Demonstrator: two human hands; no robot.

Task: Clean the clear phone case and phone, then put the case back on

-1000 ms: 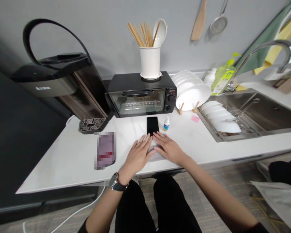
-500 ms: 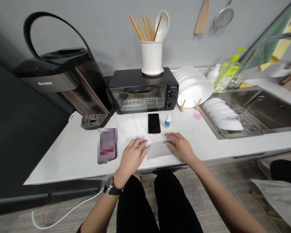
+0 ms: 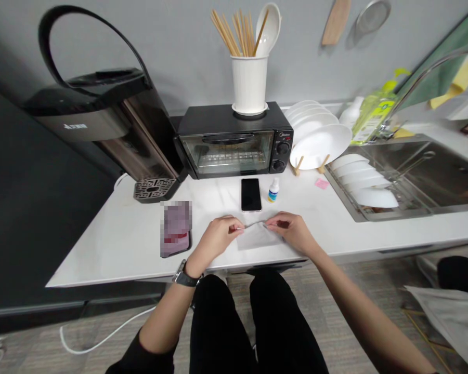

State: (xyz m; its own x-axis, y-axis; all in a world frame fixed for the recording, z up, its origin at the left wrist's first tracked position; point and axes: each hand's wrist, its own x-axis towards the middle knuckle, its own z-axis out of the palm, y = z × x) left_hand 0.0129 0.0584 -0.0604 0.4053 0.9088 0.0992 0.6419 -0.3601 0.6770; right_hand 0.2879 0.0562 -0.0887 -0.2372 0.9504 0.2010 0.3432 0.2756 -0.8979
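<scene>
So both hands are busy with the same cloth here. It's a thin, pale grey piece lying near the front edge of the white countertop (image 3: 113,249), and each hand has one of its far corners. The left hand (image 3: 223,232) pinches the far left corner of the cloth (image 3: 258,238) between thumb and forefinger, tips pressed together, with the other fingers loosely curled. The right hand (image 3: 291,231) does pretty much the mirror image at the far right corner: thumb and fingertips closed on the edge, the rest of the fingers bent in. I can't tell exactly how many of the right fingers are on the fabric. The hands are apart from each other, with the cloth's far edge running between them and the rest of it spread toward the person.

Just past the cloth there's a black-screened phone (image 3: 250,195) lying flat, touched by neither hand. A small white bottle (image 3: 273,190) with a blue and yellow label stands upright right beside it, on the right. Off to the left of the left hand there's a blurred-out purplish item (image 3: 175,226), too pixelated to make out. The left wrist has a dark-strapped watch (image 3: 186,275) on it.
</scene>
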